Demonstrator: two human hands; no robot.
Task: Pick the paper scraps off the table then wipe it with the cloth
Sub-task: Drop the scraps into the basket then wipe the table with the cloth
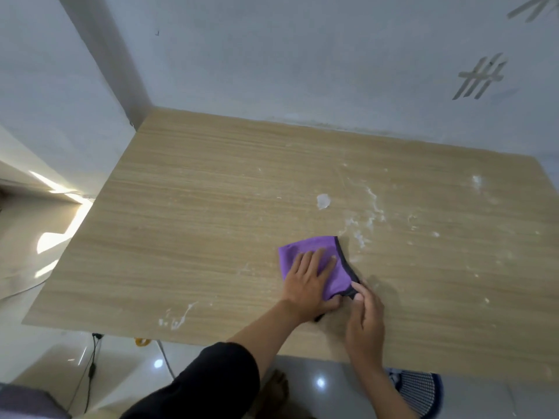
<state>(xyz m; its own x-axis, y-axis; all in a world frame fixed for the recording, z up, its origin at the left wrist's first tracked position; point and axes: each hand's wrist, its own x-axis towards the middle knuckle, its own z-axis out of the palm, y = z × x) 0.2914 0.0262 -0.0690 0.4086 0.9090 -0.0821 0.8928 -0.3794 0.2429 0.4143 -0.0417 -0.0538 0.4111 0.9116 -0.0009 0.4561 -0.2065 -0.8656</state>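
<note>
From the head camera, you look down on a pale wood-grain desk (196,213) pushed against a white wall (302,55). A folded purple cloth (314,252) with a dark edge lies on the desk, right of the middle and toward the near side.

Your left hand (308,282) lies flat on the cloth, palm down, its fingers (317,261) spread wide and pressing the fabric onto the desk. It grips nothing; it only bears down. Your left forearm comes out of a dark sleeve (217,379) at the bottom of the view.

Your right hand (364,316) sits just beside the left, at the near right corner of the cloth. Its fingers (357,290) are drawn narrow and pinch the dark edge of that corner.

One white paper scrap (323,201) lies on the desk beyond the cloth, well apart from both hands. White smears and crumbs (370,207) trail across the right half of the desk, from near the cloth's far right corner toward the far right. Another white smear (177,319) sits near the front edge, to the left of your left arm.

Below the front edge of the desk you see a glossy tiled floor (121,373) with bright reflections, a black cable (92,364) running down on the left, and a bare foot (276,388). A blue-and-white patterned thing (420,391) shows under the desk's near right side; what it is cannot be told.
</note>
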